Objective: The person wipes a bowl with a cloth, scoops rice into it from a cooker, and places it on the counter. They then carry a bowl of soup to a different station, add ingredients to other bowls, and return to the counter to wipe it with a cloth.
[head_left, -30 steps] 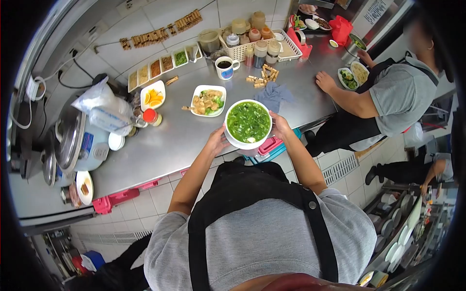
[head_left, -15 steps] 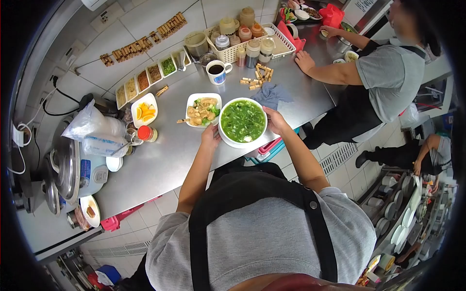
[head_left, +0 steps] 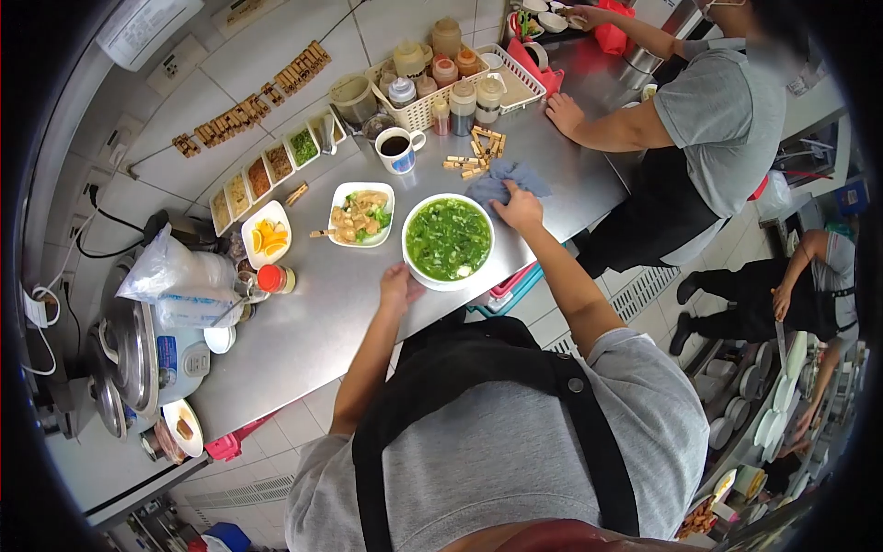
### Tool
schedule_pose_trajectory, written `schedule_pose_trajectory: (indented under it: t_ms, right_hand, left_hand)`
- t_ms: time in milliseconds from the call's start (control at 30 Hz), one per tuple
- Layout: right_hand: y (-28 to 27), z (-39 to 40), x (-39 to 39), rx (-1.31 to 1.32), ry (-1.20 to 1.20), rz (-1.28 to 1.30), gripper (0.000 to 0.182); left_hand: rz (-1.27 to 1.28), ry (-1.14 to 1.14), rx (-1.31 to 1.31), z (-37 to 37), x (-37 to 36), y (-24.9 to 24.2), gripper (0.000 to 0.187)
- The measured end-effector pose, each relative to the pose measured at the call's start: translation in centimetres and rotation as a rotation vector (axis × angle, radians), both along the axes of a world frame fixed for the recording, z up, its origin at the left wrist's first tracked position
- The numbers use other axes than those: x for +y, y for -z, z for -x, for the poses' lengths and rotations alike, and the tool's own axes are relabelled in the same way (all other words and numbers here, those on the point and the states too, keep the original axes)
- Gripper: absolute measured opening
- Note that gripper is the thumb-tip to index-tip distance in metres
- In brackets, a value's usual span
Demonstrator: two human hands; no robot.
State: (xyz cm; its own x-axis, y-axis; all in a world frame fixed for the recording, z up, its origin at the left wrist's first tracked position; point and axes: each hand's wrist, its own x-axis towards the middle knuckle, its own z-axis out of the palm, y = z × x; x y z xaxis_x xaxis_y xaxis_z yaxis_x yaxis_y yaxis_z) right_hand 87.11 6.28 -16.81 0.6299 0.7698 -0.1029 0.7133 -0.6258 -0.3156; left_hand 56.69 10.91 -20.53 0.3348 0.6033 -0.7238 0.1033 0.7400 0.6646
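A white bowl of green soup (head_left: 448, 241), full of chopped leaves, stands near the front edge of the steel counter. My left hand (head_left: 397, 287) is beside its lower left rim, fingers loosely extended and holding nothing. My right hand (head_left: 520, 208) has its fingertips closed on the near edge of a crumpled blue-grey cloth (head_left: 515, 178) to the right of the bowl. Left of the soup is a square white dish (head_left: 361, 214) of sauced meat and broccoli, with a wooden clothespin (head_left: 322, 233) at its edge. A mug of dark liquid (head_left: 397, 152) stands behind.
Loose clothespins (head_left: 478, 158) lie behind the cloth. A basket of sauce bottles (head_left: 418, 112) lines the wall. Orange slices (head_left: 269, 239), a red-lidded jar (head_left: 274, 279) and a rice cooker (head_left: 179, 359) are left. A co-worker (head_left: 717, 147) leans on the counter at right.
My right hand has left the soup bowl's rim and moved onto the cloth. My left hand has come off the bowl slightly. The co-worker's far hand has reached further back.
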Motion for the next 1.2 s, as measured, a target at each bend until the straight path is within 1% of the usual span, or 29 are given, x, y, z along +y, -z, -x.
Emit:
schedule_pose_trajectory:
  t_ms: [100,133,200,233,300,333,367,400,433,500,533,600,633,700,800,867,900,933,1000,1033,1100,1133,1167,1200]
  right_hand:
    - [-0.2,-3.0,1.6,0.033,0.23,-0.029,0.044]
    - [0.0,-3.9,2.9,0.038,0.233,-0.037,0.044]
    - [0.8,-5.9,6.0,0.101,0.489,-0.085,0.044]
    - [1.3,-7.0,7.7,0.107,0.493,-0.091,0.044]
    - [2.5,-8.9,10.0,0.219,0.462,-0.176,0.06]
    - [2.8,-9.3,10.9,0.23,0.47,-0.174,0.06]
    - [2.7,-9.7,11.5,0.252,0.402,-0.283,0.063]
    - [2.7,-9.8,11.6,0.27,0.336,-0.391,0.066]
    - [2.6,-9.4,11.4,0.269,0.349,-0.396,0.066]
    - [2.3,-8.2,10.0,0.315,0.249,-0.407,0.069]
    - [2.4,-7.4,8.2,0.311,0.265,-0.393,0.069]
    - [2.1,-5.9,4.5,0.42,0.239,-0.581,0.067]
    - [1.8,-4.8,2.1,0.425,0.244,-0.623,0.062]
    - [2.6,-3.6,-2.9,0.371,0.278,-0.663,0.058]
    - [3.8,-1.3,-11.0,0.195,0.312,-0.691,0.057]
    - [4.2,0.9,-16.0,0.111,0.344,-0.637,0.056]
    - [4.0,2.4,-18.3,0.133,0.359,-0.627,0.056]
    - [3.8,4.1,-20.6,0.185,0.424,-0.565,0.056]
    - [5.3,7.0,-26.1,0.255,0.511,-0.442,0.056]
    - [5.8,8.7,-28.2,0.255,0.549,-0.407,0.056]
    - [6.2,12.2,-32.3,0.291,0.673,-0.31,0.056]
    - [6.5,14.0,-34.0,0.252,0.783,-0.328,0.056]
    - [6.9,15.8,-35.6,0.261,0.842,-0.247,0.056]
    - [7.4,17.8,-37.4,0.277,0.903,-0.166,0.057]
  left_hand:
    - [0.09,0.052,-0.059,-0.1,-2.9,-0.2,0.027]
    - [0.126,0.066,-0.086,-0.2,-3.6,-0.4,0.025]
    - [0.097,0.06,-0.187,-0.4,-4.4,0.5,0.019]
    - [0.088,0.01,-0.185,-0.8,-4.5,0.5,0.017]
    - [0.079,-0.023,-0.187,-1.6,-4.9,0.1,0.013]
    - [0.075,-0.062,-0.194,-1.5,-4.9,0.1,0.01]
    - [0.077,-0.054,-0.182,-1.2,-4.8,0.2,0.01]
    - [0.069,-0.075,-0.173,-1.1,-4.9,0.2,0.009]
    - [0.055,-0.091,-0.17,-1.2,-4.5,0.2,0.009]
    - [0.033,-0.093,-0.186,-1.6,-3.2,0.6,0.009]
    - [0.05,-0.08,-0.184,-1.4,-3.3,0.7,0.009]
    - [-0.001,-0.071,-0.159,-1.9,-2.3,0.7,0.01]
    - [0.007,-0.075,-0.159,-2.1,-1.9,0.7,0.012]
    - [0.013,-0.06,-0.175,-2.6,-1.3,0.6,0.013]
    - [0.034,-0.038,-0.195,-3.2,-0.3,0.8,0.016]
    - [0.023,-0.057,-0.192,-3.7,0.6,1.1,0.017]
    - [0.022,-0.018,-0.211,-3.8,1.3,1.7,0.018]
    - [0.031,0.029,-0.212,-3.9,1.9,1.8,0.018]
    - [0.041,-0.005,-0.277,-4.4,2.4,2.0,0.021]
    - [0.027,0.014,-0.264,-4.7,3.0,2.1,0.022]
    - [-0.007,0.077,-0.301,-5.3,4.3,2.7,0.026]
    - [-0.02,0.108,-0.346,-5.2,5.1,3.4,0.029]
    - [-0.085,0.168,-0.329,-5.0,6.1,4.4,0.032]
    - [-0.128,0.221,-0.346,-5.2,6.4,4.3,0.034]
